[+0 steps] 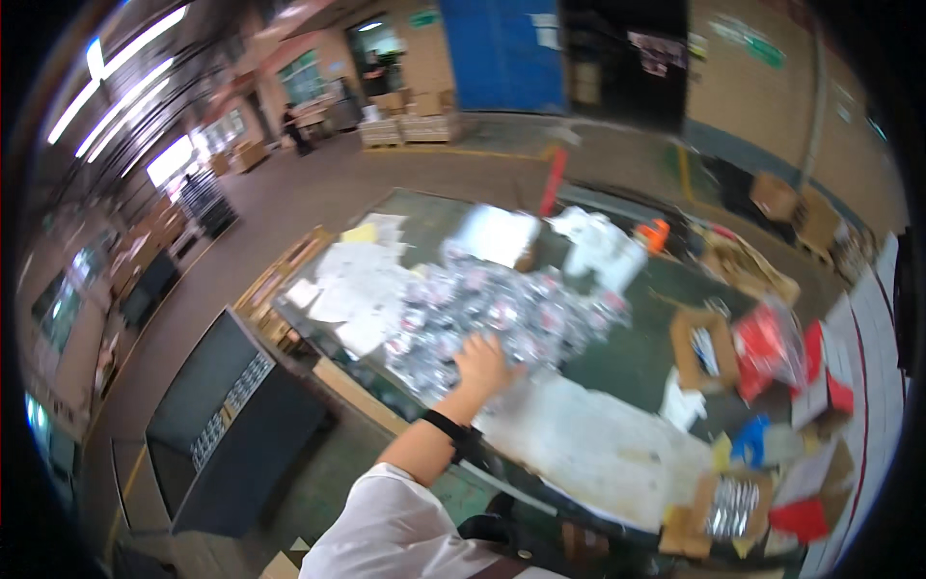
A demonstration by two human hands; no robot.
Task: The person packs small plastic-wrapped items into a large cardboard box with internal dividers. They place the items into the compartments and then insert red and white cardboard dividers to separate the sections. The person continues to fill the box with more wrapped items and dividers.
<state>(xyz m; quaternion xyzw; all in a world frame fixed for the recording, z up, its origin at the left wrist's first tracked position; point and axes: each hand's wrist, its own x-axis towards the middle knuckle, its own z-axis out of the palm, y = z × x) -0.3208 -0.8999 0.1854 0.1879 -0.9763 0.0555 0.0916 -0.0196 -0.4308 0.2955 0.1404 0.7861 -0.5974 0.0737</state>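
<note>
My left hand (483, 364) reaches over the near side of a heaped pile of clear plastic bags (526, 314), with shiny contents too blurred to name. Its thumb stands apart from the fingers, and nothing shows in its grasp. Whether the fingertips touch the bags is hard to see. A black band (449, 426) circles that wrist, below which a white sleeve begins. No part of my right hand appears. Close by on the green-topped table (617, 357) lie white paper sheets (362, 280) to the left and a large stained sheet (598, 444) toward me.
At the right are an open carton (703, 349), a red plastic bag (769, 347) and a box of metal parts (733, 509). A dark metal bin (231, 425) stands left of the table. Farther back, a person (294, 128) stands near stacked cartons (424, 103).
</note>
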